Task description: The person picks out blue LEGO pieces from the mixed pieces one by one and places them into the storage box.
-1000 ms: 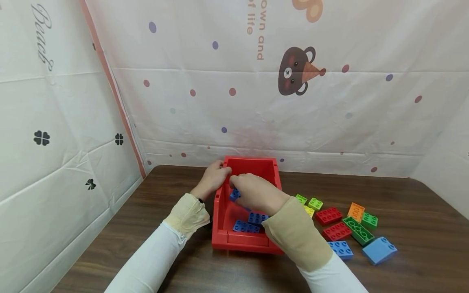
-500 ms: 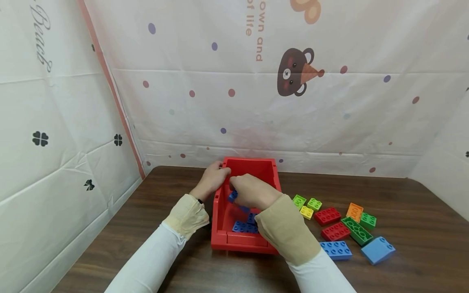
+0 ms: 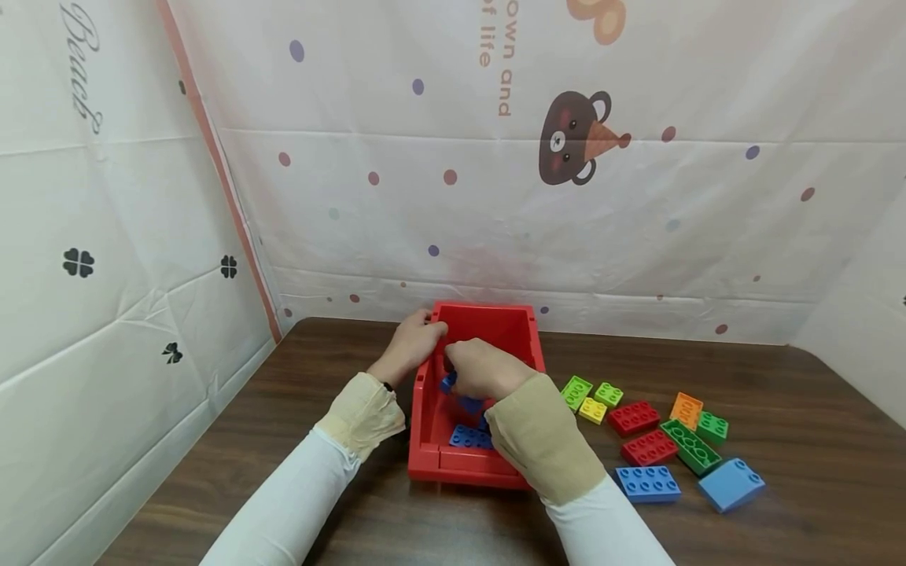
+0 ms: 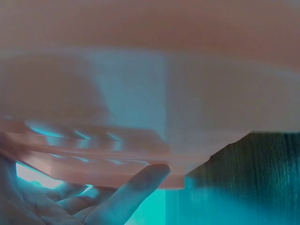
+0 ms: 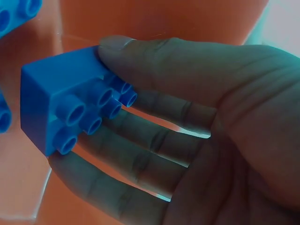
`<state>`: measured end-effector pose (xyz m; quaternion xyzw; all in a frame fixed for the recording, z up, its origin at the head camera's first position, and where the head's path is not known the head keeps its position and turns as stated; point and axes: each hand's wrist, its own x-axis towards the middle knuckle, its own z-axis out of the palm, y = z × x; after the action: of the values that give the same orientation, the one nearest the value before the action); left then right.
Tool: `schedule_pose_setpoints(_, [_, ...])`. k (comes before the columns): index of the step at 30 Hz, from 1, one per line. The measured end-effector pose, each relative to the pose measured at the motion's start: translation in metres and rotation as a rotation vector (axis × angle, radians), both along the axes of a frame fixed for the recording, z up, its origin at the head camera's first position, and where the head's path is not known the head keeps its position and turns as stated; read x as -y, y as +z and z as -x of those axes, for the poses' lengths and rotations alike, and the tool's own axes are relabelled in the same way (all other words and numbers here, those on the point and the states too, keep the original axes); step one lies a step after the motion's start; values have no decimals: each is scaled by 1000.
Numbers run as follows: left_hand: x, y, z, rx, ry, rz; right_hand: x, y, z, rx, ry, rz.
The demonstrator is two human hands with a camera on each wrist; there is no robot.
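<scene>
My right hand (image 3: 488,369) is inside the red plastic bin (image 3: 467,469), pinching a blue toy building brick (image 5: 65,70) between thumb and fingertips. In the right wrist view the brick's studs face the palm, with the fingers along its lower side. The head view shows only one end of this brick, past the knuckles. My left hand (image 3: 413,346) grips the bin's left wall near the far end, its thumb over the rim. Blue bricks (image 3: 469,437) lie on the bin floor, partly covered by the right hand and sleeve.
Right of the bin, loose bricks lie on the dark wooden table (image 3: 368,519): red bricks (image 3: 633,418), a long green brick (image 3: 690,446), an orange brick (image 3: 686,409), a light-blue brick (image 3: 647,483) and several others. A printed white sheet (image 3: 396,220) hangs close behind the table.
The right wrist and sleeve have swung left, uncovering more of the light-blue and lime bricks on the table. The held brick has shifted slightly left and toward me. The left hand stays put.
</scene>
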<state>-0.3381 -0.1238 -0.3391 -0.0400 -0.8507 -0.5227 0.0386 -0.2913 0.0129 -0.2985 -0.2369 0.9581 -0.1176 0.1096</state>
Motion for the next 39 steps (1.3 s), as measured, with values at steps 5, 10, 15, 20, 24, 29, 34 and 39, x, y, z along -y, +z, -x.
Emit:
schedule_pose_setpoints(5, [0,1,0,3,-3,-1,-1,-4,2,3,2,-6])
schedule_pose_setpoints(10, [0,1,0,-3,-3,8,0,-6,3,-7,8,5])
schedule_pose_setpoints(15, [0,1,0,-9,-2,23,1,-6,4,-12,19,7])
schedule_pose_setpoints(20, [0,1,0,-12,3,29,1,-8,7,-19,30,9])
schedule_pose_setpoints(24, [-1,1,0,-3,2,13,0,-9,10,-27,29,20])
schedule_pose_setpoints(29, [-1,2,-1,-3,-3,0,0,-10,12,-42,32,25])
schedule_pose_setpoints(34, [-1,2,-1,-6,-2,2,2,-12,12,-23,30,31])
schedule_pose_setpoints(39, [-1,2,-1,7,3,6,3,-15,11,21,6,30])
